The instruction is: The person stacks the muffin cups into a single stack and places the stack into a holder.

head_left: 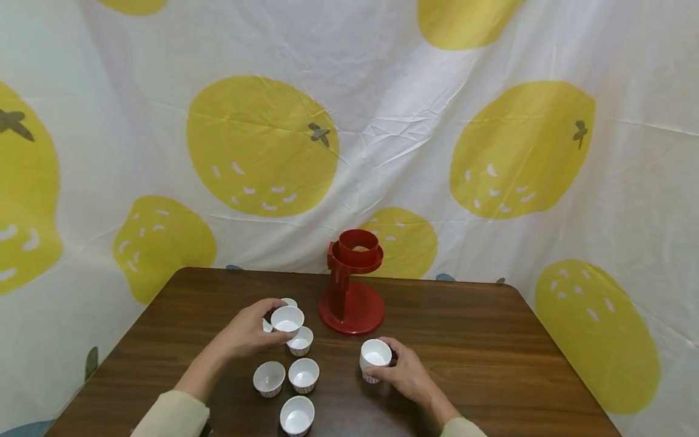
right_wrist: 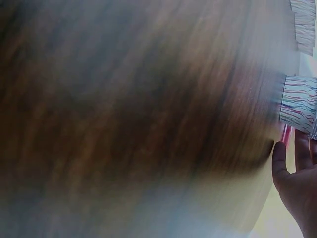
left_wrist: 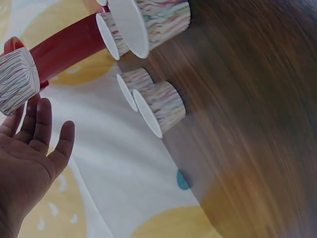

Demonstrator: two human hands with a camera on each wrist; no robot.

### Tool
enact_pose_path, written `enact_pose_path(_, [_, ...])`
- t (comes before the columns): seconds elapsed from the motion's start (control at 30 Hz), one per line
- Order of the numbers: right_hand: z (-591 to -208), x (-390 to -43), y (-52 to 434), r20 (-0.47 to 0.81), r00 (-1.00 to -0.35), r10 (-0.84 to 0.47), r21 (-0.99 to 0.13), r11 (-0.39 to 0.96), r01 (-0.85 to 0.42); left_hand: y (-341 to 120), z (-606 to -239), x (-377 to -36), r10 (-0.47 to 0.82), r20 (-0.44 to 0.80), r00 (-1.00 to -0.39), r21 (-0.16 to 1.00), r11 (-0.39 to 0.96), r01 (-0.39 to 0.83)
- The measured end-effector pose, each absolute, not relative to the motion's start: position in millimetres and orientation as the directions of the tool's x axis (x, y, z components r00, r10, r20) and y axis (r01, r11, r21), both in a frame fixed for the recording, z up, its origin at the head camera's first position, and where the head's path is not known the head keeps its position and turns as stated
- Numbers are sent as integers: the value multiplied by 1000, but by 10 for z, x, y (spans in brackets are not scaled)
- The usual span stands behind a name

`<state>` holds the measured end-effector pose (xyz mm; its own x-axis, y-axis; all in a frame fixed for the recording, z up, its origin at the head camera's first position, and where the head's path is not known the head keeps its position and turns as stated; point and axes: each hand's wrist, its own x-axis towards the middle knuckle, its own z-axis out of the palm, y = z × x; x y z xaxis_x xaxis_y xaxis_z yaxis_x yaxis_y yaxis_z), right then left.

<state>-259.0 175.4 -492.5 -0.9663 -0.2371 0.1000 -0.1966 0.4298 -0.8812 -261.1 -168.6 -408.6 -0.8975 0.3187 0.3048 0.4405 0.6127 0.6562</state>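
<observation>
My left hand point(head_left: 256, 328) holds a white paper baking cup point(head_left: 287, 318) by its side, raised over other cups at the left of the table. Coloured wavy stripes cover the cup's outside point(left_wrist: 19, 79) in the left wrist view. My right hand point(head_left: 405, 371) grips another striped baking cup point(head_left: 375, 358) between thumb and fingers, to the right of the group; it looks taller than the single cups. Between the hands stand a front cup point(head_left: 297, 416), a middle cup point(head_left: 303, 375), a left cup point(head_left: 269, 379) and a cup point(head_left: 300, 342) behind them.
A red stand point(head_left: 354, 309) with a round base and a ring-shaped top point(head_left: 357, 258) stands at the back middle. More cups, such as a rear cup point(head_left: 290, 301), are partly hidden behind my left hand. A lemon-print cloth point(head_left: 382, 152) hangs behind the brown wooden table point(head_left: 480, 340).
</observation>
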Motion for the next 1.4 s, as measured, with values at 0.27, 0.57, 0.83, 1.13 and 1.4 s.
enact_pose_path(0.27, [-4943,-2602,1754,105,-966,-237,-881,428,-200,-1578,-4078,-2633,371,313,-875,648,590,482])
enact_pose_path(0.57, [-4931,-2596,1750,101,-965,-240,-879,432,-200,-1431,-4065,-2651,403,272,-874,685,557,470])
enact_pose_path(0.83, [-4935,-2596,1750,102,-965,-243,-883,426,-200,-1261,-4093,-2659,421,275,-864,725,500,474])
enact_pose_path(1.13, [-4942,-2603,1753,108,-966,-236,-880,429,-204,-1092,-4126,-2683,420,251,-872,725,516,457])
enact_pose_path(1.4, [-4950,-2607,1757,101,-966,-237,-889,415,-195,-998,-4115,-2672,431,229,-873,712,537,453])
